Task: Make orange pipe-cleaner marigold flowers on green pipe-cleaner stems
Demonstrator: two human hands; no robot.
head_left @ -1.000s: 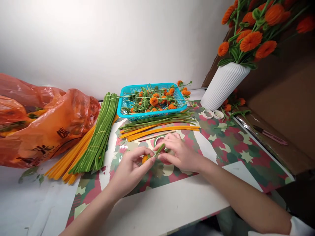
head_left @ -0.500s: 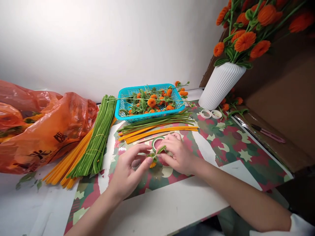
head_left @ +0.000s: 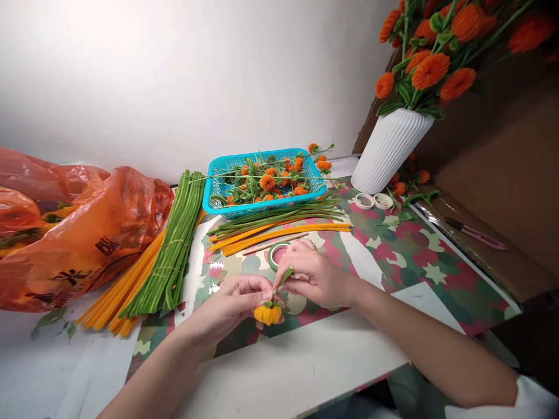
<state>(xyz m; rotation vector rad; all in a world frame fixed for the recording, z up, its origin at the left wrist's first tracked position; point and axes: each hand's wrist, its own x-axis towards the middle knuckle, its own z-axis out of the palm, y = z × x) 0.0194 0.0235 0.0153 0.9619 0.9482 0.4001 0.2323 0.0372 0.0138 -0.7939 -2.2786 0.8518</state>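
Between my hands is a yellow pipe-cleaner flower (head_left: 268, 314), its head hanging down and its green base upward. My left hand (head_left: 242, 299) pinches it near the base, thumb on top. My right hand (head_left: 315, 273) has its fingers closed at a short green leaf or stem end (head_left: 285, 276) just above the flower; whether that piece is joined to the flower I cannot make out. Right behind my fingers lies a roll of green floral tape (head_left: 274, 256), partly covered by my right hand.
Behind lie green and yellow pipe cleaners (head_left: 279, 233) and a turquoise basket (head_left: 209, 203) of orange flowers. Pipe-cleaner bundles (head_left: 168, 262) and an orange plastic bag (head_left: 87, 244) are left. A white vase (head_left: 388, 151), two tape rolls (head_left: 364, 201) and a pink-handled cutter (head_left: 480, 235) stand or lie right.
My left hand has closed from a looser hold, and the yellow flower has turned so its head shows more fully, hanging lower. My right hand stays nearly in place.
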